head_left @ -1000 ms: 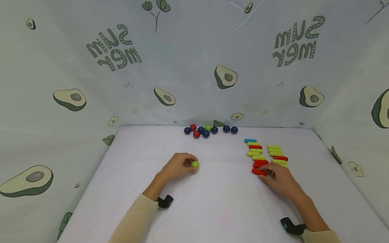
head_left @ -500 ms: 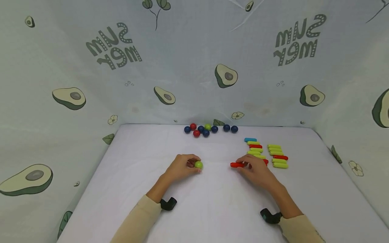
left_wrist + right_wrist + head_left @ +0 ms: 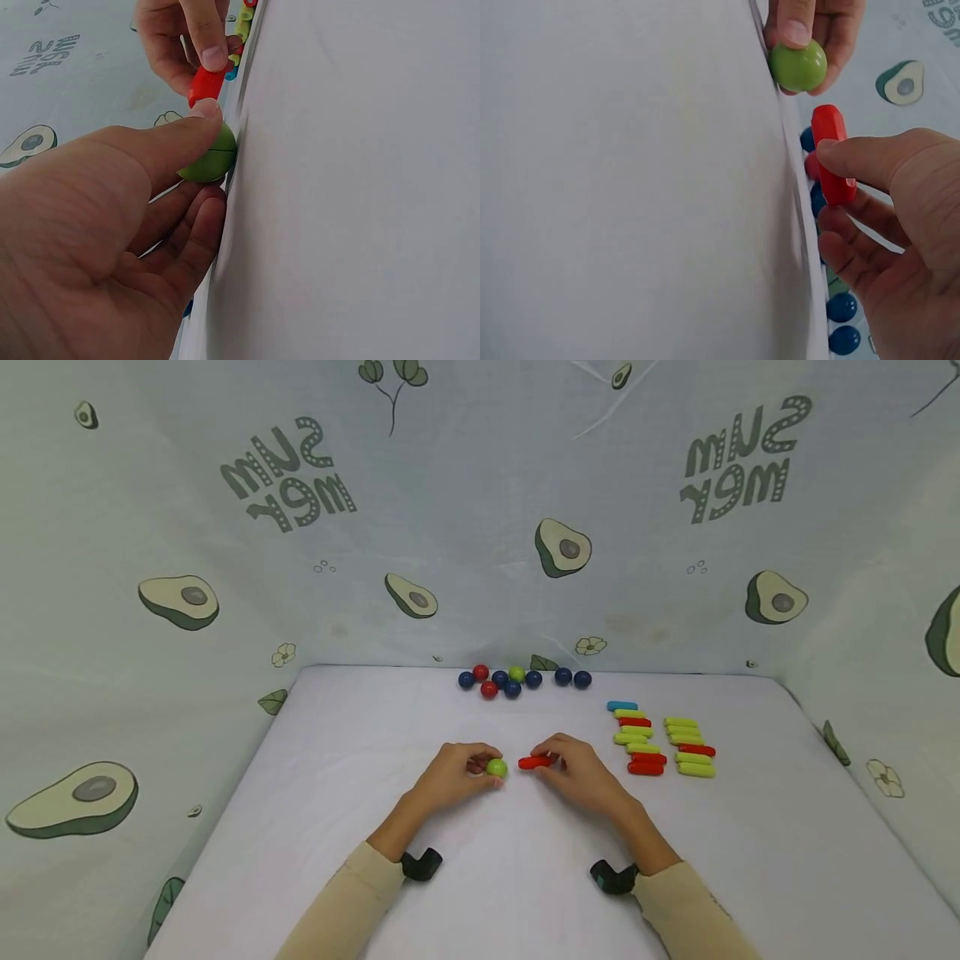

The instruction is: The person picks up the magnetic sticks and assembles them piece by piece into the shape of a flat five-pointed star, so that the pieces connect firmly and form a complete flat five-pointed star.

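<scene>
Between thumb and fingers, my left hand [image 3: 453, 777] pinches a green ball [image 3: 497, 767] low over the white table. A thin dark line crosses the ball [image 3: 210, 159] in the left wrist view. Just to the right, my right hand [image 3: 581, 777] grips a short red stick [image 3: 531, 762] by its right part. Faceted sides show on the stick [image 3: 829, 124] in the right wrist view. Its free end points left at the ball, with a small gap between them in the head view. Both hands are close together near the table's middle.
Several blue, red and green balls [image 3: 512, 690] lie along the back edge of the white table [image 3: 360, 727]. To the right, yellow-green, red and blue sticks [image 3: 647, 769] lie in two columns. A printed cloth [image 3: 465, 485] hangs behind the table.
My right hand has taken the red stick from the front of the left column and carried it left to beside the ball. My left hand, still holding the ball, has shifted slightly right.
</scene>
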`<state>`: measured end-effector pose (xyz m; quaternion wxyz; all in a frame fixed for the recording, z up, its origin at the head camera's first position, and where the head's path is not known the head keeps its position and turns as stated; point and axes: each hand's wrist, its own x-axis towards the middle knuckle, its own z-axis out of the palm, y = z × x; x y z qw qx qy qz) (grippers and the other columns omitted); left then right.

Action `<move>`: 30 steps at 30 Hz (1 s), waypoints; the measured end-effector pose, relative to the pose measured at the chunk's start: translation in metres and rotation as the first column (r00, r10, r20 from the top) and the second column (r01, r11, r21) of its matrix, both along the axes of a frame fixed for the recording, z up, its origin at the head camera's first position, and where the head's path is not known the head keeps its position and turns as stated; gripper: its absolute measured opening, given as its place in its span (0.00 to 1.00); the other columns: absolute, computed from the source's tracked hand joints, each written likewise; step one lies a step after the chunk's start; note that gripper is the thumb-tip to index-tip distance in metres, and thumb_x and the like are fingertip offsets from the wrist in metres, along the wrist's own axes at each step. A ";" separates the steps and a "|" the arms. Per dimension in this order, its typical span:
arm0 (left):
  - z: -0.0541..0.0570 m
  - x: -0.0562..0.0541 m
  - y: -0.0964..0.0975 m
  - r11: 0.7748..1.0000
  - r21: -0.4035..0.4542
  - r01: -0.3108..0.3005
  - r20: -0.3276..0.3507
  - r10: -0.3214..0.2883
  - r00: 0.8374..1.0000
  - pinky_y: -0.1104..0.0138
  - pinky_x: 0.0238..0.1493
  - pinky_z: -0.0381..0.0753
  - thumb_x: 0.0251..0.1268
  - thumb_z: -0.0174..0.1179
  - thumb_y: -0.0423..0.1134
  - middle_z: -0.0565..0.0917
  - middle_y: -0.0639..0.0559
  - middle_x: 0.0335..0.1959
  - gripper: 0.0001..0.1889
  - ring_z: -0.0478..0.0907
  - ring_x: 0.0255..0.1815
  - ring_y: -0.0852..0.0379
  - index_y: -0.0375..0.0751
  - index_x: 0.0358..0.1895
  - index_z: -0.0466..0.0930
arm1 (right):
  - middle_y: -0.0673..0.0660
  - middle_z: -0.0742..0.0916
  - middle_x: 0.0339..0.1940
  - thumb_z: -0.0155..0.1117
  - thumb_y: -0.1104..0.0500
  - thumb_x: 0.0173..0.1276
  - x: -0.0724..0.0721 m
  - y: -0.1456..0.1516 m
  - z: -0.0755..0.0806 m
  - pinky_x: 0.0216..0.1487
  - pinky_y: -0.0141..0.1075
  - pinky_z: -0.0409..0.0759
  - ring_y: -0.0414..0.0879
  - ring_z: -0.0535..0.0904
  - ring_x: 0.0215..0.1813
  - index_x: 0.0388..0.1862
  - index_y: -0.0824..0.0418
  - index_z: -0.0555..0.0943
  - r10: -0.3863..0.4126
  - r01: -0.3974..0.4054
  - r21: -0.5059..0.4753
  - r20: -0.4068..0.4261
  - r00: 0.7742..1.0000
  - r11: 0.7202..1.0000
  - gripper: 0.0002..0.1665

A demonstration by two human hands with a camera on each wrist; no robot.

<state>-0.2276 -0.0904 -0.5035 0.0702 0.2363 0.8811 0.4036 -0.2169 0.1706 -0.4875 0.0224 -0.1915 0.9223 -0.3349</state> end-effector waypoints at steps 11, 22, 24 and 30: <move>0.001 0.000 0.001 1.000 -0.021 0.004 -0.018 -0.005 1.000 0.73 0.51 0.82 0.64 0.73 0.46 0.88 0.58 0.45 0.19 0.82 0.43 0.65 0.48 0.57 0.85 | 0.49 0.86 0.49 0.71 0.61 0.69 -0.005 -0.017 -0.004 0.51 0.35 0.81 0.43 0.78 0.47 0.54 0.54 0.86 0.053 -0.053 -0.039 -0.001 0.999 0.998 0.14; 0.001 0.001 0.006 0.997 -0.080 -0.011 -0.107 0.003 0.994 0.65 0.55 0.80 0.65 0.70 0.54 0.88 0.54 0.49 0.21 0.80 0.49 0.59 0.46 0.54 0.88 | 0.51 0.87 0.49 0.70 0.64 0.69 -0.006 -0.033 -0.007 0.51 0.35 0.82 0.43 0.80 0.46 0.53 0.56 0.86 0.101 -0.105 -0.108 -0.039 0.994 0.989 0.14; 0.000 0.000 0.006 0.996 -0.089 -0.011 -0.117 0.001 0.993 0.66 0.52 0.80 0.67 0.69 0.52 0.88 0.54 0.46 0.18 0.80 0.46 0.60 0.45 0.53 0.88 | 0.51 0.87 0.48 0.71 0.65 0.69 -0.006 -0.036 -0.008 0.50 0.34 0.82 0.43 0.81 0.45 0.52 0.55 0.86 0.111 -0.117 -0.119 -0.052 0.992 0.986 0.14; -0.003 -0.001 0.005 0.992 -0.119 -0.030 -0.129 0.014 0.992 0.70 0.45 0.78 0.68 0.69 0.48 0.87 0.56 0.39 0.14 0.78 0.39 0.62 0.45 0.49 0.89 | 0.50 0.87 0.49 0.71 0.64 0.69 -0.004 -0.036 -0.007 0.50 0.35 0.83 0.42 0.81 0.45 0.53 0.56 0.86 0.089 -0.092 -0.097 -0.041 0.995 0.991 0.15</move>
